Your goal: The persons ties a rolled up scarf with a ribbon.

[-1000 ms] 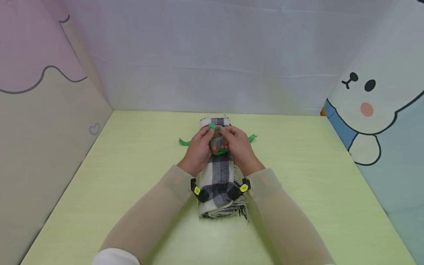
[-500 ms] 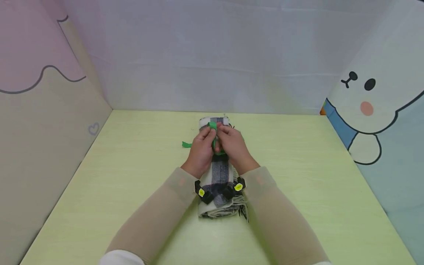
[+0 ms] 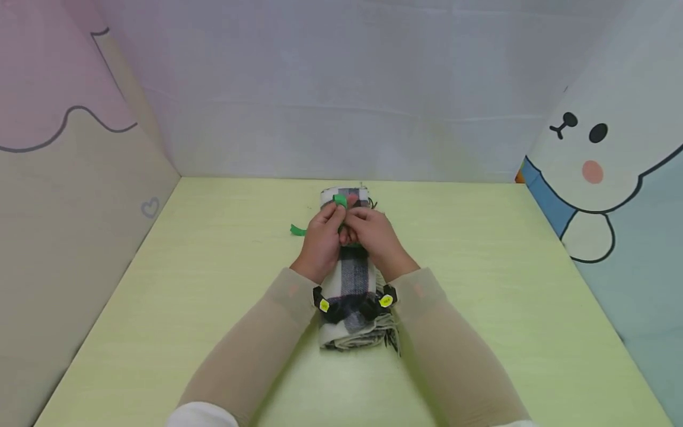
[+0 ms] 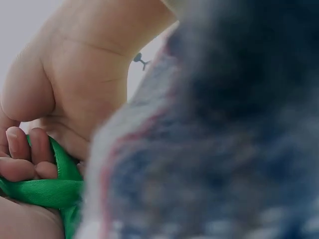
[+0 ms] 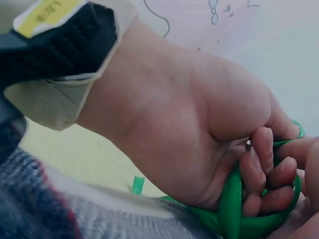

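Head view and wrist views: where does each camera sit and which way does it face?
Head: on the head, facing forward and down; shows both sleeved arms, left grip, right grip and plaid cloth.
Left wrist: worn there, facing rightward; mainly the right grip.
Right wrist: worn there, facing leftward; mainly the left grip.
Shared by both wrist views: the green ribbon and the plaid cloth.

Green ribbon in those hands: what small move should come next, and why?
Perhaps the right hand should ease the green ribbon round its loop: the left hand pinches that loop above the plaid scarf, with the right hand close beside it.
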`<state>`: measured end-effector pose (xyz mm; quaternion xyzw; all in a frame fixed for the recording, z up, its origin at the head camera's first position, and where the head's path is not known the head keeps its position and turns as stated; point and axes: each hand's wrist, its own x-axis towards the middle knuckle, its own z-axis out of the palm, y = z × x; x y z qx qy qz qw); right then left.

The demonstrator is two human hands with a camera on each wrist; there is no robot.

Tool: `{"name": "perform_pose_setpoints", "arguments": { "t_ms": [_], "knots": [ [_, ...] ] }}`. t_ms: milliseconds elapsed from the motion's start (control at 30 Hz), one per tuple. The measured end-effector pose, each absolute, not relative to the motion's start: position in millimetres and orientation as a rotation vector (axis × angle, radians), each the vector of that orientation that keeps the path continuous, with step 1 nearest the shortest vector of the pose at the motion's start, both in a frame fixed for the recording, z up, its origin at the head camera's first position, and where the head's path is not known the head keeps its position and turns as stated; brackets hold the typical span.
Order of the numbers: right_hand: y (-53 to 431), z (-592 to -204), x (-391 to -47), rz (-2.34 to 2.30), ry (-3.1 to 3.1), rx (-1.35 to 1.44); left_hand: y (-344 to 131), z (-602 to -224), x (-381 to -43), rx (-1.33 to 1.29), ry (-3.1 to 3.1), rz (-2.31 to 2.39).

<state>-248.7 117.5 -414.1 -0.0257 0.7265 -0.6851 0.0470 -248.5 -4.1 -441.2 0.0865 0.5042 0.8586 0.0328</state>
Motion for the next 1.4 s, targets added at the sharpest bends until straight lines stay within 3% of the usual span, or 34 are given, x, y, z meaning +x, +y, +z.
{"name": "perform_pose_setpoints", "arguments": {
  "t_ms": [300,667,1200,1400],
  "knots": [
    [120.7,-420.1,-251.0,-2.219,2.045,-0.074,-3.4,-444.4,-248.7,0.369,1.527,2.608],
    [129.2,-413.2,-248.8,-2.054,2.227,-0.098,-13.6,-438.3,-252.7,0.287,1.78,2.561],
    [153.5,-414.6,-250.5,-1.73,2.369,-0.33,-27.7,-421.7,-251.5,0.427,2.656,1.793],
    [148.7,-420.3,-249.5,-1.68,2.64,-0.425,-28.7,-420.7,-251.8,0.361,2.668,1.777]
  ]
}}
